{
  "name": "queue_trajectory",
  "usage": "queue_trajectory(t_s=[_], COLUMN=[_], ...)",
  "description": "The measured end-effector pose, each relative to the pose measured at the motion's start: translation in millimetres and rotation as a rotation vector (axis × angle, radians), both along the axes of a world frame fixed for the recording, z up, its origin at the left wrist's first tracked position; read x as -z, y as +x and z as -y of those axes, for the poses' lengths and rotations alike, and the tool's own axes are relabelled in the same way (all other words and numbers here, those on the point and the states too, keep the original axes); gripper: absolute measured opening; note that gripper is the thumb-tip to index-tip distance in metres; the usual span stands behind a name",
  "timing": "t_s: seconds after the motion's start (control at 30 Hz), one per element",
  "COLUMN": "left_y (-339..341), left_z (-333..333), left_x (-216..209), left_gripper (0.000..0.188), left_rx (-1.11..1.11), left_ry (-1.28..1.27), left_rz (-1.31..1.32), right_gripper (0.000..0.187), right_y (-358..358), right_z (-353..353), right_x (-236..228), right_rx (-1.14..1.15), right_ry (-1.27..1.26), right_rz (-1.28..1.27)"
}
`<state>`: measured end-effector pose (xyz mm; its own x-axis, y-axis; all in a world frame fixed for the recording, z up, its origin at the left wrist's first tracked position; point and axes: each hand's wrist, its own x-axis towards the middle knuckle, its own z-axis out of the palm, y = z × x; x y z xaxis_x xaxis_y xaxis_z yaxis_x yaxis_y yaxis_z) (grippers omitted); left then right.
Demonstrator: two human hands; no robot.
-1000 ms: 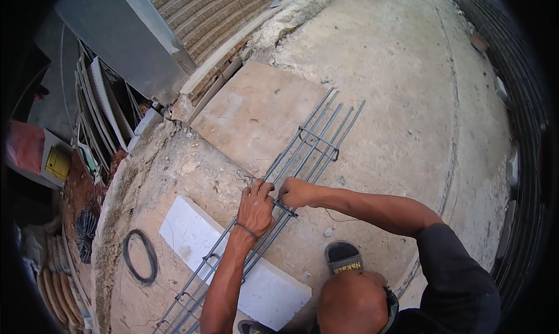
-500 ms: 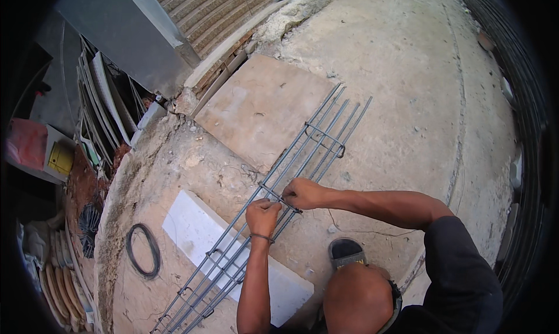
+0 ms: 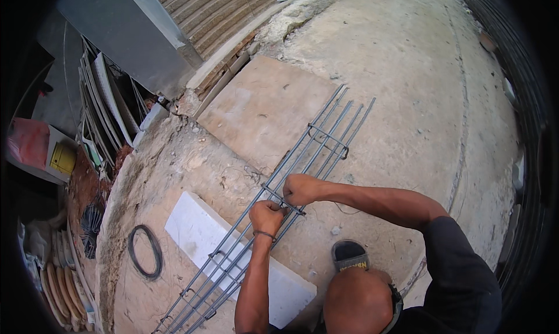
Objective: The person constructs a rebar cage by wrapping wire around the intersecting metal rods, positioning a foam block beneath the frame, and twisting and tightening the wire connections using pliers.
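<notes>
A long cage of steel rebar with square stirrups lies slantwise in front of me, its near end at the lower left. Both hands meet at a stirrup near its middle. My left hand is closed at the bars, a dark band round its wrist; what its fingers pinch is too small to make out. Reaching in from the right, my right hand makes a fist against the same stirrup. A thin wire shows below the right forearm and appears to lead toward that hand, though its end is hidden.
Under the cage lies a white block. A coil of dark wire rests left of it. Beyond is a flat slab by a grey post. A sandalled foot stands near my knee. Long dark bars line the right.
My hands stay at the same stirrup. The right fist has turned slightly and lifted a little. The thin wire below the right forearm has shifted, with less of it visible.
</notes>
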<state>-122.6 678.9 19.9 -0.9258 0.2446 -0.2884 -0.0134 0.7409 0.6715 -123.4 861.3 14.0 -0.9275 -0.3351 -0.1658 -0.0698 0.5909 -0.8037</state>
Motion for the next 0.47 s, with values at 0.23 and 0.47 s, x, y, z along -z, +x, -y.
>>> queue_trajectory(t_s=[0.23,0.47], left_y=[-18,1], left_z=[8,-10], left_x=[24,31], left_gripper=[0.036,0.028], left_rx=[0.070,0.059], left_ry=[-0.015,-0.189], left_rz=[-0.001,-0.226], right_gripper=[0.017,0.018], right_y=[-2,5], right_z=[2,4], right_x=[-4,-8], right_rx=[-0.052,0.019], right_ry=[0.060,0.095], right_rz=[0.006,-0.028])
